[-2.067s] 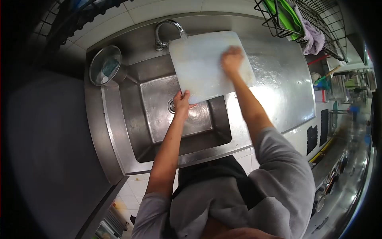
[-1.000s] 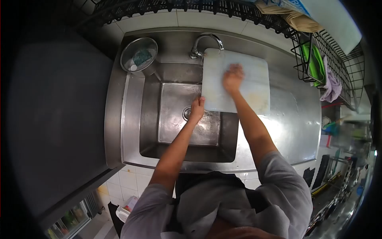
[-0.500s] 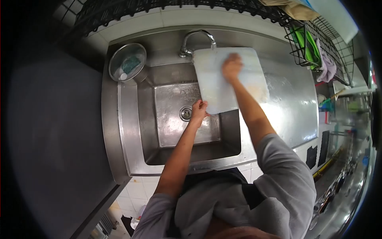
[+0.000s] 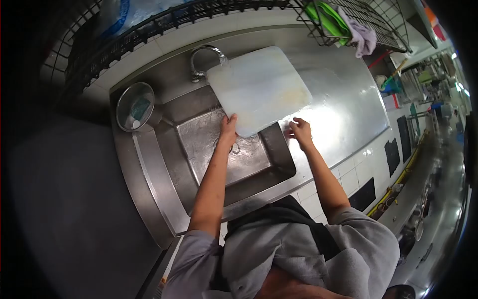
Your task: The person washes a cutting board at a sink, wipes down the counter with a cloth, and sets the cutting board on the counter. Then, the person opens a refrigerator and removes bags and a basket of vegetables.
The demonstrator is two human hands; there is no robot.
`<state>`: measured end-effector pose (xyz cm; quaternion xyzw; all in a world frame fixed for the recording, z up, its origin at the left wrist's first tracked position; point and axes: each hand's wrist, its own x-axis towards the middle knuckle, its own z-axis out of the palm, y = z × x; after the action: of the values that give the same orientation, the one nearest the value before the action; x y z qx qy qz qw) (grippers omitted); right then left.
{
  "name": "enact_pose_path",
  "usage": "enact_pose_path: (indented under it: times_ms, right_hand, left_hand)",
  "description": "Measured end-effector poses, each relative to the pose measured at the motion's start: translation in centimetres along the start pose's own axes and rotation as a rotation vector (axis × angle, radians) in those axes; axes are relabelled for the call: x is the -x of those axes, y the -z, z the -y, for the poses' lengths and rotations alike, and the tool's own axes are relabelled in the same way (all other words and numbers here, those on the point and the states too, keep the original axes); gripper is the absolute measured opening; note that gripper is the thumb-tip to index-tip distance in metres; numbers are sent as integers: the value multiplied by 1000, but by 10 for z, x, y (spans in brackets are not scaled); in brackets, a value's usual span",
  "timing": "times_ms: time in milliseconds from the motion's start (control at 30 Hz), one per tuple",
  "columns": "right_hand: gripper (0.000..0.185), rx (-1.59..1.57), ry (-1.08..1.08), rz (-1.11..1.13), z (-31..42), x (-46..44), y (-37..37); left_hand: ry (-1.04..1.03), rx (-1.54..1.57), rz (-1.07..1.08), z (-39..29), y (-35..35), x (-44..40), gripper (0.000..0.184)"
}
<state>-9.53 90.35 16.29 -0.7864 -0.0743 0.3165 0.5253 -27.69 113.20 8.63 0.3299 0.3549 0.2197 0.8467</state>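
A white cutting board (image 4: 264,89) with yellowish stains lies tilted across the right part of the sink (image 4: 199,144) and the steel counter beside it. My left hand (image 4: 229,130) grips the board's near left edge, thumb on top and the other fingers hidden below. Just off the near right corner, my right hand (image 4: 301,133) hovers over the counter, fingers bent and apart, holding nothing. The curved faucet (image 4: 206,48) ends right at the board's far left corner, where water seems to come out.
A round bowl (image 4: 135,107) with a green scouring pad (image 4: 140,107) stands left of the sink. Steel counter (image 4: 343,99) stretches to the right. Above hang a black rack (image 4: 164,25) and a wire basket with green (image 4: 328,20) and lilac cloths (image 4: 363,37).
My right hand has come off the board's surface and moved down toward me, past its near right corner. My left hand still holds the edge. The camera view has turned and shifted right.
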Motion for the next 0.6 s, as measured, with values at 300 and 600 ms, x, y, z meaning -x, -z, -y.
enact_pose_path:
  times_ms: [300, 600]
  right_hand:
    - [27, 663, 409, 599, 37, 47, -69]
    - [19, 579, 1561, 730, 203, 23, -450]
  left_hand:
    - [-219, -201, 22, 62, 30, -14, 39]
    - [107, -358, 53, 68, 66, 139, 51]
